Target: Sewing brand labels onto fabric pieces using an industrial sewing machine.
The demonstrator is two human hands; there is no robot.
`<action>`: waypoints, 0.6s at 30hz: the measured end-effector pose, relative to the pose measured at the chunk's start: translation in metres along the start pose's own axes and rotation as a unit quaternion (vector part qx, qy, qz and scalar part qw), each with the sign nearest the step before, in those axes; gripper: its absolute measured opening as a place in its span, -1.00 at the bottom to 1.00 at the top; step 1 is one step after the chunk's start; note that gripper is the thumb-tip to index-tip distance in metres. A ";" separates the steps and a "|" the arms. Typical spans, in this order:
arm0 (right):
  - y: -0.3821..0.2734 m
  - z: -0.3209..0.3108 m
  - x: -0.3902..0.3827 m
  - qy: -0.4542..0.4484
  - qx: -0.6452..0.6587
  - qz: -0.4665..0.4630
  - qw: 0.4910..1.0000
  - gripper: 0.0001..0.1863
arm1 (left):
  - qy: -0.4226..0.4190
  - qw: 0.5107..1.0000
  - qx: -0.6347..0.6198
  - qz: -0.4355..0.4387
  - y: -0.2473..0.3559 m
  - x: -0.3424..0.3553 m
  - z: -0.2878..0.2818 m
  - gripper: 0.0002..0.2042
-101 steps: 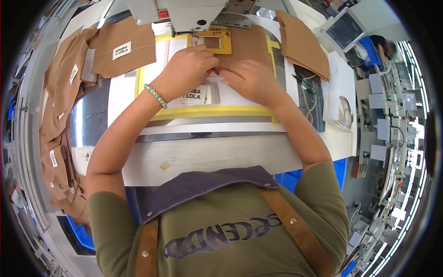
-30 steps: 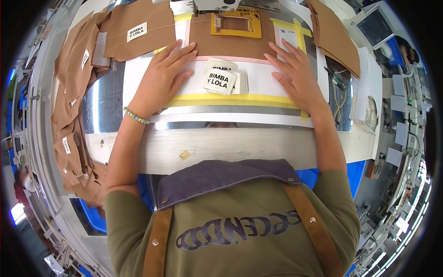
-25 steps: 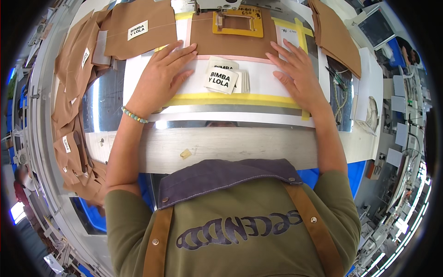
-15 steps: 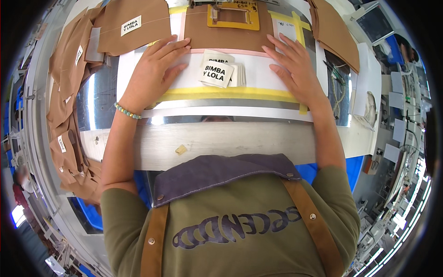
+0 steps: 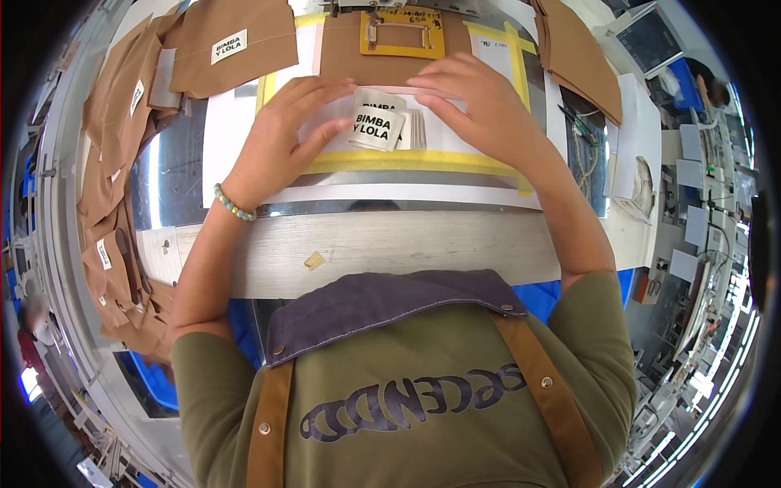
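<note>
A brown fabric piece [image 5: 342, 65] lies on a white taped board [image 5: 268, 175] at the far middle of the table, with a yellow rectangular frame template [image 5: 438, 37] over it. My left hand [image 5: 285, 134] reaches to the piece's near edge, fingers stretched, thumb apart. My right hand [image 5: 476, 98] is at the same edge from the right, its fingers extended and slightly blurred. Whether the fingertips touch the cloth is hard to see. Between my hands sits a small stack of white printed labels [image 5: 376, 130]. Neither hand holds anything visible.
Brown pieces, some with white labels, are heaped along the left side [image 5: 114, 187]; one labelled piece [image 5: 264, 53] lies at the far left. More stacked brown pieces [image 5: 578, 65] stand far right. Machine parts [image 5: 407, 6] sit at the far edge, thread and tools [image 5: 584, 138] at right.
My right hand has moved left, inward along the piece's near edge. My left hand has shifted slightly right. The yellow template and fabric appear slightly shifted left in view.
</note>
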State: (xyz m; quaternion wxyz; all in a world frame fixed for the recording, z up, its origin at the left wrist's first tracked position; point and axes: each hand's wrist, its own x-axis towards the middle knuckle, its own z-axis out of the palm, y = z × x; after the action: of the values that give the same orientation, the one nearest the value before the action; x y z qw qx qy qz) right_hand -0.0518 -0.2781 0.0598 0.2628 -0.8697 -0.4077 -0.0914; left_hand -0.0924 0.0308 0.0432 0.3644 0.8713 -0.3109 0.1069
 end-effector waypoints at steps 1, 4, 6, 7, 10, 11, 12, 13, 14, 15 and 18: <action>-0.001 0.003 0.009 -0.006 -0.005 0.011 1.000 -0.74 | -0.003 1.000 0.004 0.000 0.004 -0.001 0.002 -0.61; -0.003 0.016 0.033 -0.073 0.045 0.053 0.995 -0.75 | 0.003 0.998 -0.032 0.049 0.013 -0.004 0.011 -0.52; -0.006 0.026 0.043 -0.091 0.019 0.063 0.994 -0.77 | -0.004 0.998 -0.004 0.060 0.017 -0.006 0.017 -0.52; -0.005 0.028 0.047 -0.086 0.015 0.063 0.994 -0.77 | 0.005 0.997 0.014 0.074 0.018 -0.007 0.019 -0.52; -0.004 0.031 0.051 -0.137 0.049 0.079 0.986 -0.77 | 0.009 0.996 0.033 0.080 0.017 -0.007 0.022 -0.53; -0.004 0.031 0.050 -0.133 0.054 0.088 0.986 -0.75 | 0.018 0.996 0.030 0.081 0.017 -0.007 0.022 -0.53; -0.005 0.032 0.047 -0.123 0.067 0.086 0.986 -0.73 | 0.009 0.996 0.035 0.082 0.016 -0.007 0.023 -0.53; -0.006 0.032 0.044 -0.130 0.059 0.100 0.985 -0.73 | 0.008 0.996 0.038 0.079 0.016 -0.008 0.024 -0.53; -0.006 0.031 0.041 -0.105 0.058 0.091 0.989 -0.71 | 0.016 0.996 0.036 0.078 0.016 -0.008 0.025 -0.52; -0.006 0.031 0.039 -0.079 0.060 0.073 0.992 -0.69 | 0.008 0.996 0.041 0.079 0.016 -0.008 0.026 -0.52; -0.004 0.028 0.038 -0.104 0.062 0.069 0.990 -0.66 | 0.015 0.993 0.056 0.100 0.016 -0.011 0.028 -0.49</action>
State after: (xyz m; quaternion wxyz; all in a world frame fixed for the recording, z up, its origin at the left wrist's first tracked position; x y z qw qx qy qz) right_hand -0.0312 -0.2358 0.0517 0.2779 -0.8825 -0.3770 0.0430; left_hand -0.1122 0.0074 0.0280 0.3072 0.8531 -0.3845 0.1733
